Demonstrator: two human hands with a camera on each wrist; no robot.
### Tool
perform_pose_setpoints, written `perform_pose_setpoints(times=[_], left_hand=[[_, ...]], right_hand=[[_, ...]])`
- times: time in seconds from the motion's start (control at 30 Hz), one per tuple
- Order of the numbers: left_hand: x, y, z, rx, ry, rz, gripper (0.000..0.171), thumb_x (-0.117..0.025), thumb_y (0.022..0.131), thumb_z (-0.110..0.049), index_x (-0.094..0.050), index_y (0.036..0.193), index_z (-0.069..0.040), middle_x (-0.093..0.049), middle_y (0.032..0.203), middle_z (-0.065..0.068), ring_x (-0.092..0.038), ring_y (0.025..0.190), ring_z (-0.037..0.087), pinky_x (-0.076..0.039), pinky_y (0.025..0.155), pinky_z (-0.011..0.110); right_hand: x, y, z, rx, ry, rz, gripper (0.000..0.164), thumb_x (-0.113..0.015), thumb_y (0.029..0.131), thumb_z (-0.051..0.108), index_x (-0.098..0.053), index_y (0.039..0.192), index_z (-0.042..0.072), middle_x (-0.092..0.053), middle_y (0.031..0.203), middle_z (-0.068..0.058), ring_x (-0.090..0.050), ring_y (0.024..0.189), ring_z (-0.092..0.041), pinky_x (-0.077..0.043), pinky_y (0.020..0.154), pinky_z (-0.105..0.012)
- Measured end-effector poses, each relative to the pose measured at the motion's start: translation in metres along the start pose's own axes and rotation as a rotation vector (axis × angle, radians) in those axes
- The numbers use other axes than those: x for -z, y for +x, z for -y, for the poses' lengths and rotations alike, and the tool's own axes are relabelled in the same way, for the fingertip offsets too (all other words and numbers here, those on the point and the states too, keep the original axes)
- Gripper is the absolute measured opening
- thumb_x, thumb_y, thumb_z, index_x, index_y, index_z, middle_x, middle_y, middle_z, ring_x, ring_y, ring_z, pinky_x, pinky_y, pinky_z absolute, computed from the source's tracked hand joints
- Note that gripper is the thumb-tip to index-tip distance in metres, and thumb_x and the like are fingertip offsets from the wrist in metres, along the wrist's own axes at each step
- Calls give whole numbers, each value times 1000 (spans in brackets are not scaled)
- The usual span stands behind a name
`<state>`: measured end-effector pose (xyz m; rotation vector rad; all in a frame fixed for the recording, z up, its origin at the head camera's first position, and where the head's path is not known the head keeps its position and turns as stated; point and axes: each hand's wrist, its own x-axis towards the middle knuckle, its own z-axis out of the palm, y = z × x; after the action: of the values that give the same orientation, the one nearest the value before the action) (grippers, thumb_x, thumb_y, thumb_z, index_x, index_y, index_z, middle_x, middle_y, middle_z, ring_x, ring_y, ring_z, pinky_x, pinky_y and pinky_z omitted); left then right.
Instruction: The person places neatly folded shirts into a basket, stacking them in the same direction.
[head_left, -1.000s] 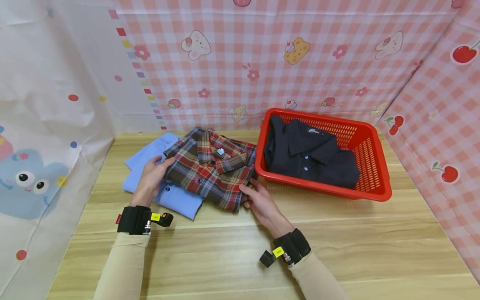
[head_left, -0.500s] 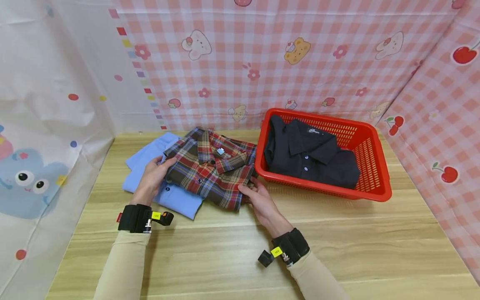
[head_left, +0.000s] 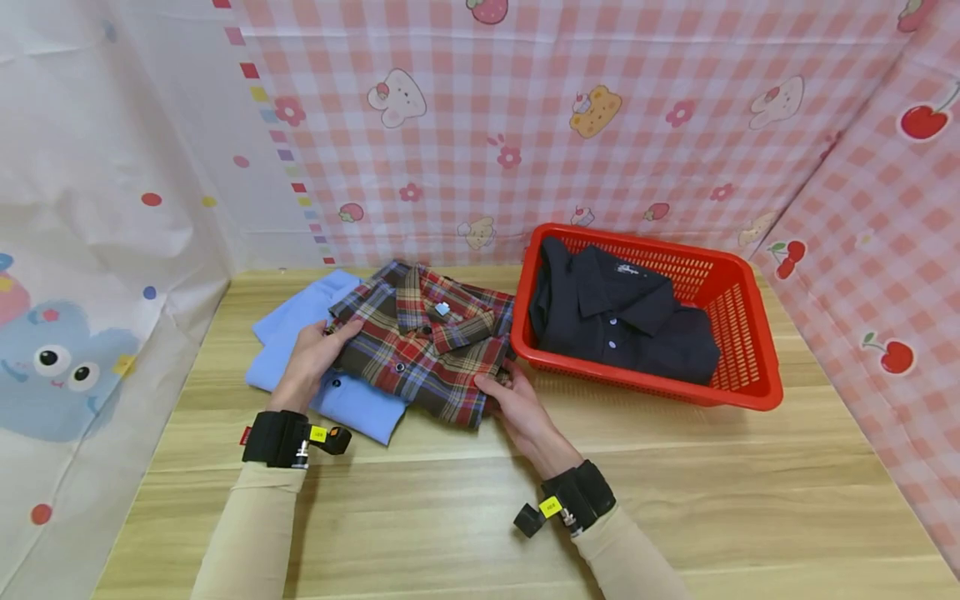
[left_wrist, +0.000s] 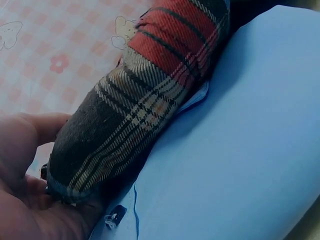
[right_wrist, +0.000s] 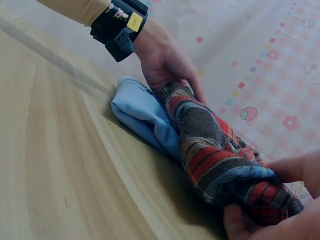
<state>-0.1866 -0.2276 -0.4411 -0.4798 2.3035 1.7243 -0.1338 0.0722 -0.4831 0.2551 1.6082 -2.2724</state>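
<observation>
A folded plaid shirt point(head_left: 420, 358) in red, brown and blue lies partly over a folded light blue shirt point(head_left: 292, 342) on the table. At its left edge, my left hand point(head_left: 311, 358) grips the plaid shirt, thumb on top and fingers underneath. My right hand point(head_left: 525, 408) pinches its lower right side in the same manner, just in front of the red basket. In the left wrist view the plaid fold point(left_wrist: 135, 100) sits between thumb and fingers, above the blue cloth point(left_wrist: 240, 130). The right wrist view shows both hands on the plaid bundle point(right_wrist: 215, 145).
A red plastic basket point(head_left: 645, 387) stands at the right, its left end against the plaid shirt. Inside it lies a folded dark polo shirt point(head_left: 622, 317), with bare basket floor on its right. Patterned cloth point(head_left: 465, 125) hangs behind the wooden table point(head_left: 420, 517).
The head view has tilted slightly, so the scene sits a little lower. My left hand has shifted slightly right; my right hand has moved slightly left. Both still hold the plaid shirt.
</observation>
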Motion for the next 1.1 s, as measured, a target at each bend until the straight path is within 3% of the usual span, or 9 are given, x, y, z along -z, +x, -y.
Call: perform_pose_setpoints(times=[0.2,0.5,0.7,0.97,1.1], left_hand=[[-4,-2,0,-29,33,-76,67,-60,103,-43,-45,149,4,-55,141,23,-57,115,24,-47,96,29],[-8,-1,-1,-39,41,-116,74,-61,103,-40,-33,158,1,-49,150,24,-50,133,35,-40,114,45],[-7,-1,-1,-43,72,-138,84,-62,103,-37,-19,163,3,-33,162,27,-35,149,38,-31,123,47],[-8,-3,-6,-103,60,-171,64,-64,102,-31,-43,152,2,-51,147,26,-49,132,35,-38,116,45],[-7,-4,-8,-115,47,-178,70,-65,102,-29,-36,157,2,-44,155,26,-41,142,35,-32,121,45]], right_hand=[[-2,1,0,5,17,12,58,-60,101,3,-33,152,3,-63,133,-15,-66,102,-12,-53,88,-25],[-2,2,0,25,37,11,58,-58,101,-2,-34,153,3,-61,136,-17,-65,105,-13,-53,90,-25],[-1,2,-1,24,32,11,59,-58,101,0,-31,154,1,-58,141,-21,-63,109,-14,-51,93,-26],[-3,1,2,64,73,5,64,-56,98,-6,-32,156,4,-59,138,-18,-64,106,-13,-52,92,-26],[-3,1,3,71,80,8,68,-56,97,-6,-30,158,8,-58,139,-15,-63,107,-13,-51,94,-27]])
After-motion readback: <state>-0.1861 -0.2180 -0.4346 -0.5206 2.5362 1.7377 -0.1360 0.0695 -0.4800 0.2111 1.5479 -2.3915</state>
